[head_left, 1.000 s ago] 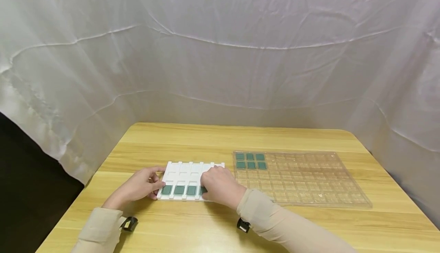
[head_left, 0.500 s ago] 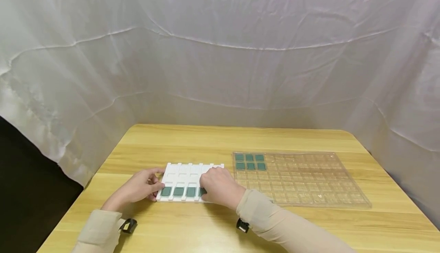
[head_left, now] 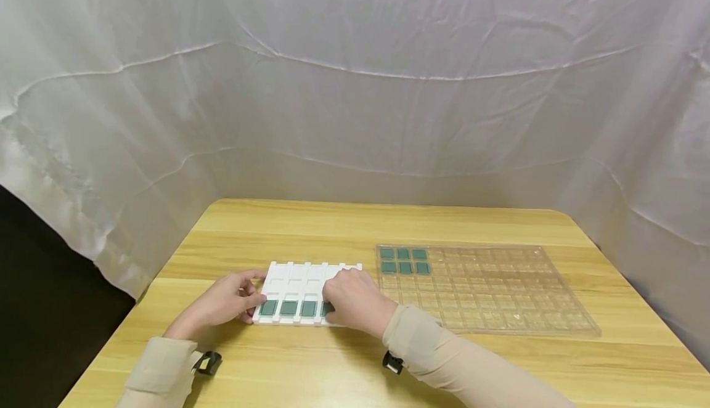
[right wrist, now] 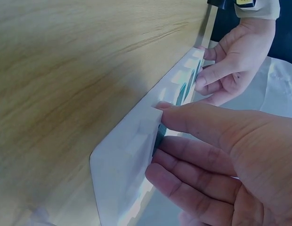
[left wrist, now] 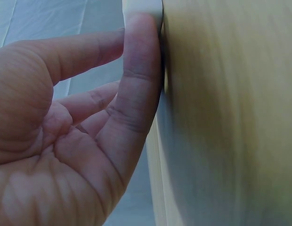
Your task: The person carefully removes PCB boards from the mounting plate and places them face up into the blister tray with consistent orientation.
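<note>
A white compartmented tray (head_left: 299, 270) lies on the table, with a row of green square chips (head_left: 288, 307) along its near side. My left hand (head_left: 227, 298) grips the tray's left edge, thumb by the leftmost chip; in the left wrist view a finger (left wrist: 141, 70) lies against the white edge. Over the tray's right part, my right hand (head_left: 357, 298) has its thumb and fingers around a green chip (right wrist: 158, 136) in the near row, partly hidden by the hand. The tray's right end is covered by this hand in the head view.
Right of the white tray lies a large clear gridded tray (head_left: 499, 281). Several green chips (head_left: 405, 267) fill two short rows at its far left corner. The wooden table (head_left: 288, 365) is bounded behind by a pale curtain (head_left: 355, 124).
</note>
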Demonstrator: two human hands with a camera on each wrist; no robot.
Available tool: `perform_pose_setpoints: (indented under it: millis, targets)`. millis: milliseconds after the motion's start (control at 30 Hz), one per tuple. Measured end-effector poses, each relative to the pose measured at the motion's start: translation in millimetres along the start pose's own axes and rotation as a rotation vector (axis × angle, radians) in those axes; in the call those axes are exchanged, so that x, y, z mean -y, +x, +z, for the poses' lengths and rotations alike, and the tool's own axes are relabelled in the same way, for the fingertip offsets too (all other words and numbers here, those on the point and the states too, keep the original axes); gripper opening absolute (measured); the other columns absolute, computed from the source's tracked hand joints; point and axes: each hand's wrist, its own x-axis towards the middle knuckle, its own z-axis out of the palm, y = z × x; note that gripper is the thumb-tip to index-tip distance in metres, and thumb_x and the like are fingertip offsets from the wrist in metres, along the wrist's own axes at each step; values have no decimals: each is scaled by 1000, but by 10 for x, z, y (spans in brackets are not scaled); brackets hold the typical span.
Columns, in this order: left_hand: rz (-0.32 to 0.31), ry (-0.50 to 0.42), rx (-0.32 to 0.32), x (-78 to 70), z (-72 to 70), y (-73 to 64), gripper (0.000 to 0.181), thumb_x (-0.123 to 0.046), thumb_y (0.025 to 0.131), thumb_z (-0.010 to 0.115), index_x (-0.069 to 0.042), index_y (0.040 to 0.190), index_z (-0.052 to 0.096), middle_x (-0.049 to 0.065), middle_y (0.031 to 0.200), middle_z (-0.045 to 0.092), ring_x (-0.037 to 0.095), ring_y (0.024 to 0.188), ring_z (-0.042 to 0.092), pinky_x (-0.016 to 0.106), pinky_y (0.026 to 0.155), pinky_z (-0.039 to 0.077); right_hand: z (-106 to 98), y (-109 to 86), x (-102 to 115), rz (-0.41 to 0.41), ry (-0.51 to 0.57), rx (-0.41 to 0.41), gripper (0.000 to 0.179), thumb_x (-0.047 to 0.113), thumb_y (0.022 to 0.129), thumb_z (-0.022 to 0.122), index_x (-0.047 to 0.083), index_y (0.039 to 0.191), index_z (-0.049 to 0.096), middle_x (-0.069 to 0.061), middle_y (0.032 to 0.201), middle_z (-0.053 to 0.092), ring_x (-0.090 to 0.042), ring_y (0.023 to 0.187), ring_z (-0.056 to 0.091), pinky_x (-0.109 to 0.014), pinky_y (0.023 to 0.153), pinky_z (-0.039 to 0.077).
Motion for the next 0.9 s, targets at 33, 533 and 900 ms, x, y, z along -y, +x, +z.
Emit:
perform_pose_setpoints:
  millis: [33,533,900]
  targets:
    - [5,-2,4,2,-2,0,61,0,101,69,13,154,44,12,92,61,21,68,65,33,57,65,0,-2,2,0,-1,3,49,27,80,92,24,57,48,13,52,30,-4,54,28,-18,44,18]
    - [17,-4,26,3,-7,31,62,-1,101,69,13,155,43,13,91,61,20,69,65,31,59,66,-5,8,-83,6,97,64,29,28,86,88,22,67,66,13,56,47,-4,57,36,-19,53,31]
    - [24,-6,19,28,-18,22,61,-1,101,69,14,155,43,12,91,61,21,70,65,32,58,66,-61,-47,-434,149,296,131,11,26,89,86,19,96,82,6,96,80,-4,74,61,-27,70,58]
